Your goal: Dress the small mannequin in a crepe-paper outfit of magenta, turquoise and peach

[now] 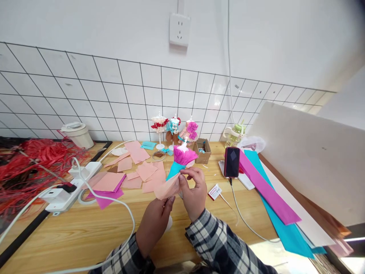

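Note:
A miniature white dress form (184, 147) tilts over the table between my hands. It wears a ruffled magenta crepe paper top (184, 155), a turquoise paper band (175, 170) and a peach crepe paper skirt (168, 187). My left hand (155, 221) is closed around the lower part, under the skirt; the stem it grips is hidden, and a bit of white base shows beside it. With thumb and forefinger, my right hand (195, 192) pinches the peach paper near the turquoise band. Three dressed miniature forms (174, 127) stand behind, by the tiled wall.
Cut peach paper pieces (146, 171) lie left of centre. A power strip (74, 186) with a looping white cable is further left, near red shredded strands (37, 167). On the right are a phone (232, 162), long crepe sheets (268, 186) and a small cardboard box (203, 156).

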Tool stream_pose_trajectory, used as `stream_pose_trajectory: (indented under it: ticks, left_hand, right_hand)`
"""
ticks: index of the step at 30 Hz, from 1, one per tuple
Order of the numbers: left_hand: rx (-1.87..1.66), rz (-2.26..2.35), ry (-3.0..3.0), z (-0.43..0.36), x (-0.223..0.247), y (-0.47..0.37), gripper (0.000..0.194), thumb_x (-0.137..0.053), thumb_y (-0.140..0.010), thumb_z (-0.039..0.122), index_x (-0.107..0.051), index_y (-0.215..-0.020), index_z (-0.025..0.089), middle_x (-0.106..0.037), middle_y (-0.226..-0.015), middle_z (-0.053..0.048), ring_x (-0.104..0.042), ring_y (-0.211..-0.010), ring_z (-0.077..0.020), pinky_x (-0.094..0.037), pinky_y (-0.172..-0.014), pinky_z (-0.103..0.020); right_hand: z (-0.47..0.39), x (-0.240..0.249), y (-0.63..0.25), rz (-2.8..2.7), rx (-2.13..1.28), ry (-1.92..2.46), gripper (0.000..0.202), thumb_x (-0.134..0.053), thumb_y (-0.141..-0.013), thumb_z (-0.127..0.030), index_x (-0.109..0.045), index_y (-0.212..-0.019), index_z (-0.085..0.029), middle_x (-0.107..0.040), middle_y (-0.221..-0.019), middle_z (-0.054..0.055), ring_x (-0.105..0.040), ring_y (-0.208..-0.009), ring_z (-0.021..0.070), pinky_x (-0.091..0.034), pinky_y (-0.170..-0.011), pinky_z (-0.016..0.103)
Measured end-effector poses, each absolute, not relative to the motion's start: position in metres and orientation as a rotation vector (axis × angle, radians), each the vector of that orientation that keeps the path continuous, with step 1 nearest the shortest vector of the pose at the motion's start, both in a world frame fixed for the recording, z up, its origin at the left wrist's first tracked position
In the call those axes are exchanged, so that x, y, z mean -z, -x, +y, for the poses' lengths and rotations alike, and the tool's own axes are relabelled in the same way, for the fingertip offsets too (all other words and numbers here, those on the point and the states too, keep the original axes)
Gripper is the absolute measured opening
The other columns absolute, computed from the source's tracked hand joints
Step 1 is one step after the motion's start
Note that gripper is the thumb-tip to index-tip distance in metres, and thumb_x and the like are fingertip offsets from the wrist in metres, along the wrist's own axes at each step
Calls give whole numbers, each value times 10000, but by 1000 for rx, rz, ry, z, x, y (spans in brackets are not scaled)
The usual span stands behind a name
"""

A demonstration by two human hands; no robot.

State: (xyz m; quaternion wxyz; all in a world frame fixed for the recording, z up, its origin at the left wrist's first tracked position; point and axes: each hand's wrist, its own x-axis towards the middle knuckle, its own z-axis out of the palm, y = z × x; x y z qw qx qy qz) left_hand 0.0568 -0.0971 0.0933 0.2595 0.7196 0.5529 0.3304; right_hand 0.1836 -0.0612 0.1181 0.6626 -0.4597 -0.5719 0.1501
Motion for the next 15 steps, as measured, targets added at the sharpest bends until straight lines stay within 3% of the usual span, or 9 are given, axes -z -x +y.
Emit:
stream_pose_trajectory:
  ticks: [6, 11, 15]
  left_hand:
    - [-847, 1454, -1809, -97, -87, -62, 399, -365, -894, 442, -427, -572, 216, -458, -503, 16, -469, -516, -158, -329, -543, -268]
    - [-800, 1231, -1497, -96, -83, -65, 416, -385, -874, 502, -425, -586, 204, -419, -500, 44, -430, -461, -122, -354, -488, -239]
    - [-789, 1167, -1432, -95, -81, -65, 395, -422, -859, 505, -439, -612, 196, -424, -509, 54, -412, -449, -107, -358, -467, -223]
  right_hand:
    - [-56, -111, -185, -1295, -339, 1079, 101, -618, -805, -236, -704, -851, -209, -558, -910, 49, -558, -855, 166, -466, -712, 295]
    - [-54, -104, -192, -1406, -361, 1137, 173, -641, -794, -273, -704, -954, -250, -571, -940, 36, -532, -753, 140, -450, -708, 296]
    - [-56, -103, -197, -1416, -346, 1174, 190, -631, -799, -287, -683, -976, -241, -581, -943, 40, -537, -822, 161, -427, -701, 287]
